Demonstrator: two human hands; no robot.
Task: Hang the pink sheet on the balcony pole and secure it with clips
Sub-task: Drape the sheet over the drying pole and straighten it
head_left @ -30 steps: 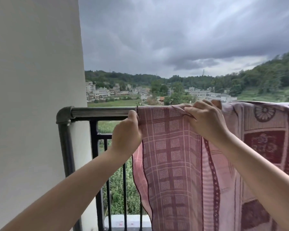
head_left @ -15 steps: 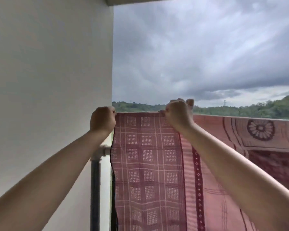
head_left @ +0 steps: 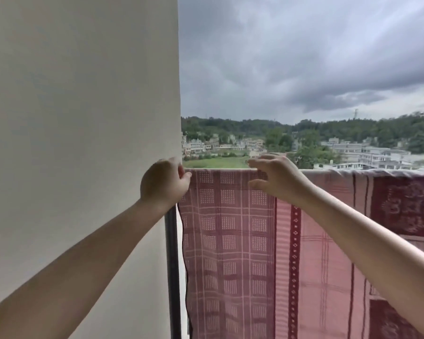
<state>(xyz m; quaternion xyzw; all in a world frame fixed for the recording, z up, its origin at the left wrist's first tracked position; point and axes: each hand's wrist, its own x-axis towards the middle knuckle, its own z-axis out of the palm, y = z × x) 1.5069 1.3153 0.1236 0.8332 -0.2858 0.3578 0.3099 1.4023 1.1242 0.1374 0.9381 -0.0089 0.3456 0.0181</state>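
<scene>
The pink sheet (head_left: 230, 241) is hanging over the top of the balcony rail, its fold running level from beside the wall out to the right edge of the view, with the cloth draping straight down and covering the pole beneath it. Its left part is showing a checked pattern of dotted squares, then a dark vertical band of diamonds, then darker floral panels further right.

The left hand (head_left: 163, 183) is sitting at the sheet's upper left corner, fingers curled loosely inward, thumb tip touching the cloth's top edge; whether it is actually pinching the fabric cannot be told. The right hand (head_left: 274, 178) is hovering near the fold a little way along, fingers spread and bent, thumb held apart below them, gripping nothing, fingertips just above the edge.

A dark vertical post (head_left: 173, 277) is standing just left of the sheet's hanging edge, against the pale wall (head_left: 83, 143). Beyond are lying fields, low buildings (head_left: 367, 155), wooded hills and heavy grey cloud.
</scene>
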